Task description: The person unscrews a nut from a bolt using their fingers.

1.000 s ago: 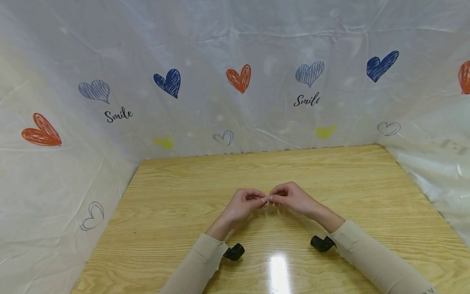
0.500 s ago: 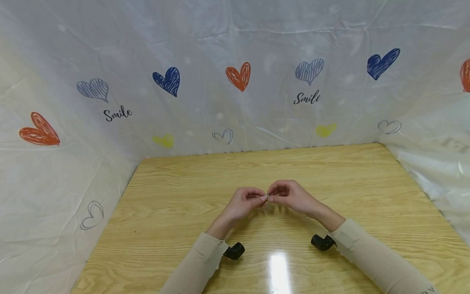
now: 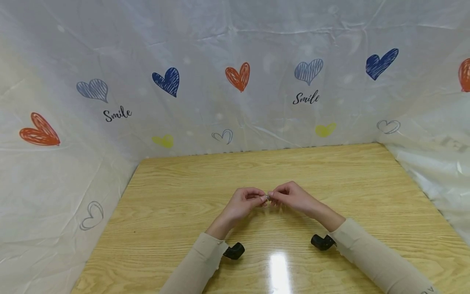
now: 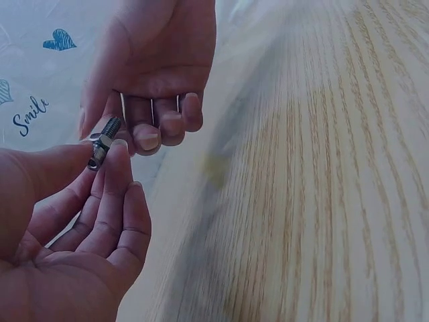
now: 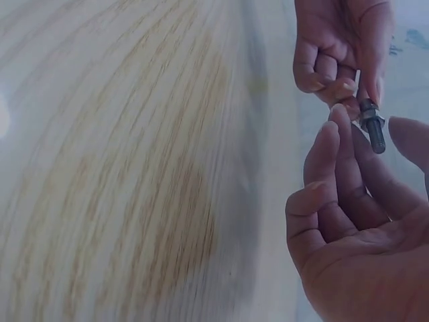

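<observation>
A small metal bolt (image 4: 114, 125) with a nut (image 4: 102, 141) around its shank is held between both hands above the table. My left hand (image 3: 240, 204) pinches the bolt's head end between thumb and index finger. From the other side, my right hand (image 3: 295, 199) has its thumb and index finger on either side of the nut (image 5: 372, 121). The right thumb (image 5: 409, 137) lies close at the nut's edge; firm contact there is hard to make out. The threaded end points toward the right palm. The other fingers of both hands are loosely curled.
The wooden table (image 3: 176, 228) spreads out beneath the hands. White sheeting (image 3: 205, 114) printed with hearts hangs behind it and at the sides. Black wrist-worn pieces (image 3: 235, 251) project below both sleeves.
The right thumb and index finger have shifted at the nut, the thumb moving up and forward over the index finger. The left hand keeps its pinch and place.
</observation>
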`<state>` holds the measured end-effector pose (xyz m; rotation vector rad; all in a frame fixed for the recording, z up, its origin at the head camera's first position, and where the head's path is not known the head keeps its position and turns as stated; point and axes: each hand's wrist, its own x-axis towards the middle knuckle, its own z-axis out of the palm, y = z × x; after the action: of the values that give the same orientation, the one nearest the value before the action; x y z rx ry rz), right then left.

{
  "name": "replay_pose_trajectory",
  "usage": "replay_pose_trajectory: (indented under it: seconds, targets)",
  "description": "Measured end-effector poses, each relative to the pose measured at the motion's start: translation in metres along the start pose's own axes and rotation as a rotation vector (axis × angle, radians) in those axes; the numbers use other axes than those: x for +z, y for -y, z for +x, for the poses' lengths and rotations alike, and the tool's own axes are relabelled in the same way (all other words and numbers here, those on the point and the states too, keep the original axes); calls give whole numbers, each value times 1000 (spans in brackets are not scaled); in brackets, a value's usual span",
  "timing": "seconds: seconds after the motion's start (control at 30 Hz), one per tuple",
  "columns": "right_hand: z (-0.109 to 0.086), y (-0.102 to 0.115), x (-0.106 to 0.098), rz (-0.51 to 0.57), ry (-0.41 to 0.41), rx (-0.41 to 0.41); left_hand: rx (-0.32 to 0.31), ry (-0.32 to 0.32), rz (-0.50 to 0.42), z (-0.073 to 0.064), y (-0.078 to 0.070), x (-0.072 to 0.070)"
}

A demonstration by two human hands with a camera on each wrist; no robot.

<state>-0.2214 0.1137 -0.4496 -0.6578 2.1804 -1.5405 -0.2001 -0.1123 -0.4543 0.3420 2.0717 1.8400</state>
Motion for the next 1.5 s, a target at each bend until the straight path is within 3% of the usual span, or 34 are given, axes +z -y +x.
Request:
replay_pose_trajectory:
  seconds: [0.8, 1.2, 1.5]
  targets:
    - [-2, 6, 3, 58, -30, 29, -11, -1, -20, 0, 1, 1]
    - [-2, 2, 5, 82, -107, -84, 4, -47, -50, 1, 0, 1]
    - [-4, 3, 0, 115, -143, -62, 5, -61, -64, 1, 1, 0]
